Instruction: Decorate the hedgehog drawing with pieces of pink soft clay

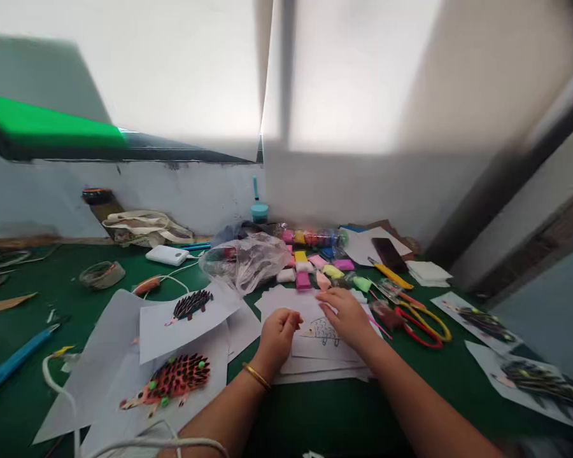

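A drawing of a hedgehog (pixel 323 328) on white paper lies in front of me, on top of a stack of white sheets (pixel 315 372). My left hand (pixel 277 336), with a gold bangle (pixel 256 376) at the wrist, is closed at the drawing's left edge. Its thumb and fingers press together, and whatever they may hold is too small or hidden to make out. Over the drawing's upper right part hovers my right hand (pixel 347 317). Its fingers reach left, the thumb slightly apart below them, with nothing visible between.
Small coloured clay packets (pixel 303 280) and a plastic bag (pixel 248 257) lie behind the sheets. To the right are scissors (pixel 424 324), a yellow cutter (pixel 390 273) and a phone (pixel 389 254). Finished hedgehog pictures (pixel 172 381) lie left, near a white cable (pixel 60 388).
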`<move>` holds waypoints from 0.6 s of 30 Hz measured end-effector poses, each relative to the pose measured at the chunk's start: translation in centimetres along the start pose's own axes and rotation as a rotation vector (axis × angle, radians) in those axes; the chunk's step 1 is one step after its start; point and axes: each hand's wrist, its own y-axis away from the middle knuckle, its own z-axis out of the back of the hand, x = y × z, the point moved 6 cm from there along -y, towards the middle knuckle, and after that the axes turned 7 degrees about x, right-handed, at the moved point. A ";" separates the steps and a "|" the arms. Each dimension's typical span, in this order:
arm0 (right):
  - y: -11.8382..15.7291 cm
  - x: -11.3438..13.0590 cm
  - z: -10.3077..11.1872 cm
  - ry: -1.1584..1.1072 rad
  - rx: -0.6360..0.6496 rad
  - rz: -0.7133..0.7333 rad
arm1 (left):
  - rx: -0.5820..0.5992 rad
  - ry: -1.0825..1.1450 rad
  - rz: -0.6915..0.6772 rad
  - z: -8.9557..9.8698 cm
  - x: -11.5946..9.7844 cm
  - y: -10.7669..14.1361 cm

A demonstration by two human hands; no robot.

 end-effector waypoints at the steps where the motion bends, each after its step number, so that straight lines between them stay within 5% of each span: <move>1: 0.4 1.0 -0.6 -0.049 0.049 0.027 | 0.005 0.004 -0.006 -0.1 -0.1 0.0; 5: 1.6 3.9 -2.3 -0.214 0.152 0.042 | 0.053 0.039 -0.018 -0.7 -0.5 -0.1; 13: 1.5 4.9 -1.8 -0.275 0.053 0.040 | 0.182 0.114 -0.009 -1.2 -1.2 0.0; 18: 2.2 4.7 -1.5 -0.175 -0.002 0.095 | 0.240 0.278 0.132 -1.7 -0.8 0.0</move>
